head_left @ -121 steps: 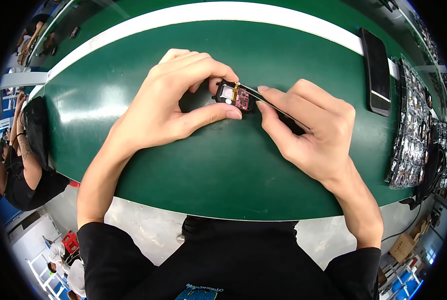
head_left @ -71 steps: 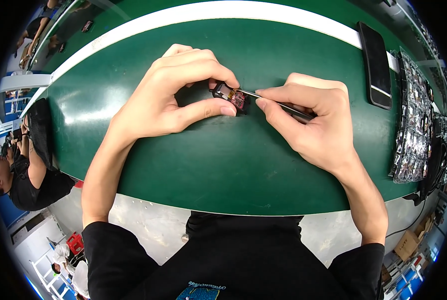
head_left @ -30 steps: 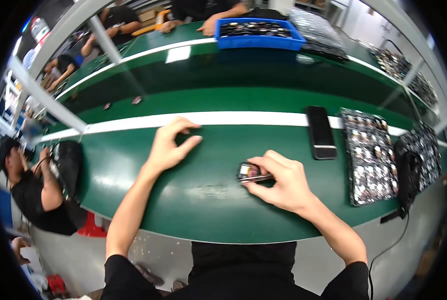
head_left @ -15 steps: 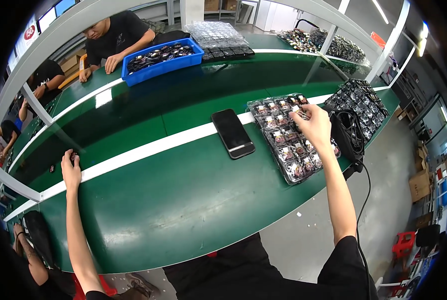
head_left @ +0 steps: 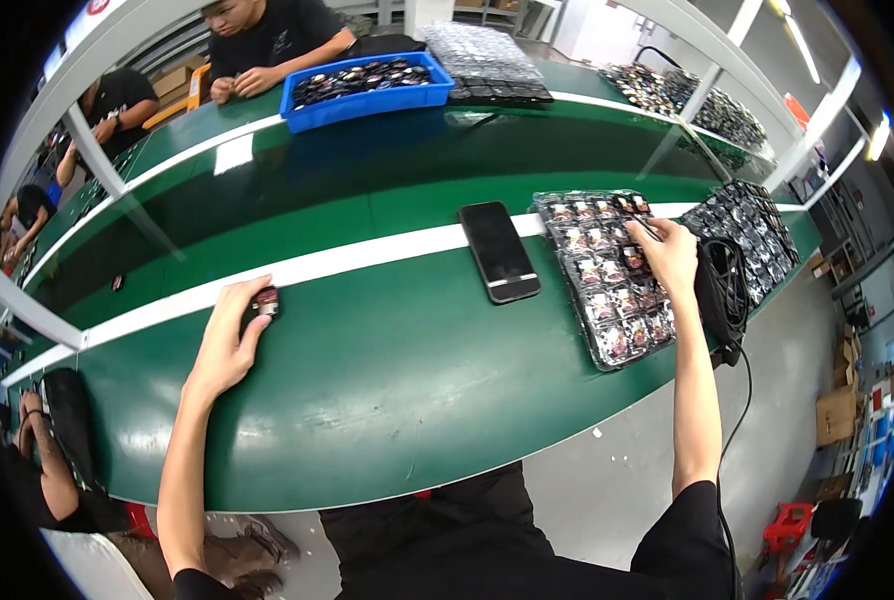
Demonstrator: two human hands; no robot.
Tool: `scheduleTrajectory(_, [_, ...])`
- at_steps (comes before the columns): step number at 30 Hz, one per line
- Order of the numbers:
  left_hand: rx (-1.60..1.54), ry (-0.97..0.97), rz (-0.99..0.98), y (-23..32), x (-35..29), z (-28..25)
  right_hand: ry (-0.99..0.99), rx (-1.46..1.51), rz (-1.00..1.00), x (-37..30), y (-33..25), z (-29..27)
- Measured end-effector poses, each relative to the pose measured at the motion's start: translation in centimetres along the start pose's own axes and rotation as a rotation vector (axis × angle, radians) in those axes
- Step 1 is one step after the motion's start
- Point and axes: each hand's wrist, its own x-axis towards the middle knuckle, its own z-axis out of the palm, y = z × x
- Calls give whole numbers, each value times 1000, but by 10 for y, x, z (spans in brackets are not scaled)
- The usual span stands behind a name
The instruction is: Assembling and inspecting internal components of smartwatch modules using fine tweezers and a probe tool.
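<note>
Module (head_left: 267,303), small, dark, part-hidden: pinched in left hand (head_left: 229,345). Right hand (head_left: 673,258): covers part of tray (head_left: 584,318) edge; grip cannot be told. Green bench (head_left: 397,400): open from left hand to phone (head_left: 499,250).

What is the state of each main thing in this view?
left hand, closed on a small device
small device, reddish insides showing
right hand, pinching a thin tool over the tray
tray, mostly filled
phone, lying flat, screen dark
blue bin, uncovered, well filled
cable, partly coiled

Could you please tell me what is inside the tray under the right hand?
The tray holds rows of small devices; the right hand covers part of its right edge, hiding what lies there.
</note>
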Motion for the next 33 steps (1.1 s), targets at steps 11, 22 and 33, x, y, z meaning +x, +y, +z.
scheduleTrajectory(11, [-401,-206,-48,36,-1,24,-479,853,-181,-104,-218,-21])
scheduleTrajectory(22, [-106,-150,-38,32,-13,15,-984,1107,-174,-183,-322,46])
scheduleTrajectory(33, [-193,-252,40,40,-12,18,-858,1029,-344,-192,-315,61])
